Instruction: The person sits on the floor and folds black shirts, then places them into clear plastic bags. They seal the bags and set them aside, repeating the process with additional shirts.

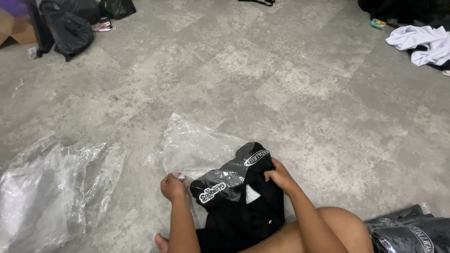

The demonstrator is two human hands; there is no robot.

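A folded black garment [243, 206] with white printed patches lies on the grey floor in front of me, its top end partly inside a clear plastic bag [197, 145]. My left hand [172, 186] is closed on the open edge of the bag at the garment's left corner. My right hand [280, 177] grips the garment's upper right edge. My bare leg [328, 229] rests beside it.
A crumpled pile of clear plastic bags [51, 187] lies at the left. Bagged black garments [408, 232] sit at the bottom right. A white cloth on dark clothing [422, 42] is at the top right. Black bags [70, 26] and a cardboard box [14, 26] stand at the top left.
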